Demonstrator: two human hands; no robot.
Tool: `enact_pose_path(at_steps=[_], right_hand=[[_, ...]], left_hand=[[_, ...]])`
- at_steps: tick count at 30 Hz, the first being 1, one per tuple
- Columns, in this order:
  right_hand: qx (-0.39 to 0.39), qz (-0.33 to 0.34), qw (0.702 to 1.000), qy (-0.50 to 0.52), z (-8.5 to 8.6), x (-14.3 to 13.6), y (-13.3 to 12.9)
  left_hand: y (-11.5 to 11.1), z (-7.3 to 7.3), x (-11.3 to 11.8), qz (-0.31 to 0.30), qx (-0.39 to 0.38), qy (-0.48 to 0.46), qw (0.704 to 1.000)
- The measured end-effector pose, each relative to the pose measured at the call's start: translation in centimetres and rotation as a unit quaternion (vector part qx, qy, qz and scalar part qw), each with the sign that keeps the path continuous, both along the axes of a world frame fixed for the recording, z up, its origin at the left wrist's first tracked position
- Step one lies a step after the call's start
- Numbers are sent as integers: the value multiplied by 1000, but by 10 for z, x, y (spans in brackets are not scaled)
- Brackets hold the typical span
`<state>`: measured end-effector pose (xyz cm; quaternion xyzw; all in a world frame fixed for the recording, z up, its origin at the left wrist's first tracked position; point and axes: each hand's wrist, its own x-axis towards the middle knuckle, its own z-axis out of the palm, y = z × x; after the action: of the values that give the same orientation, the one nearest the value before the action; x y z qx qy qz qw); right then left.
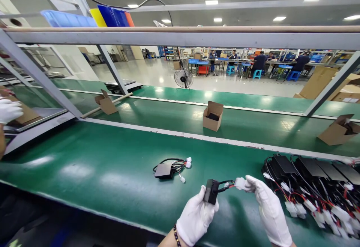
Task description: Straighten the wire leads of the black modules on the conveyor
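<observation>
The left hand (197,211) and right hand (268,205) are gloved in plain white; the beaded bracelet (176,235) is black with touches of gold. The held block (210,191) is black, its wires (223,189) black and red, its plug (240,183) white. The table (112,179) is glossy green, the cardboard box (210,124) plain brown.

I have a wide open lane on the green work surface (92,145), left of the loose black unit (164,170). That unit and its leads obstruct the path ahead and left of the left hand (195,217). Wires (224,187) from the held black unit (210,191) bar passage between the hands. The heaped black units (312,168) block the space beside the right hand (268,209). Between loose unit and heap, I find a forward gap to the white strip (180,133); beyond it, the open carton (212,124) stands as an obstacle, passable on either side.
</observation>
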<state>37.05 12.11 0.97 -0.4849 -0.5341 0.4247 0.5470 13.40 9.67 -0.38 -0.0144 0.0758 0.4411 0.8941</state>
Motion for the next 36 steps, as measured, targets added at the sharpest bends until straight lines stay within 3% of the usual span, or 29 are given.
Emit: enact_pose_path(at_steps=[3, 7, 10, 13, 16, 22, 27, 32, 36], right_hand=[[-7, 13, 1000, 2, 3, -6, -3], [-63, 102, 993, -2, 12, -30, -8], [-93, 166, 981, 35, 13, -53, -11], [-90, 192, 974, 81, 9, -70, -14], [-77, 174, 979, 71, 4, -76, -17], [-61, 147, 987, -1, 2, -72, -15], [-55, 159, 964, -206, 11, -43, -12], [115, -1, 956, -269, 19, -17, -15], [212, -47, 928, -303, 16, -16, -14]], left_hand=[[-1, -1, -1, -6, -5, 1, 1000], [0, 5, 6, 12, -17, 38, 999], [0, 13, 16, 86, -3, 130, 988], [-4, 20, 23, 161, 35, 254, 953], [-9, 25, 24, 173, 70, 341, 921], [-13, 28, 20, 188, 87, 423, 882], [-15, 28, 17, 185, 102, 462, 861], [-16, 29, 17, 172, 113, 467, 860], [-17, 28, 18, 167, 130, 461, 862]])
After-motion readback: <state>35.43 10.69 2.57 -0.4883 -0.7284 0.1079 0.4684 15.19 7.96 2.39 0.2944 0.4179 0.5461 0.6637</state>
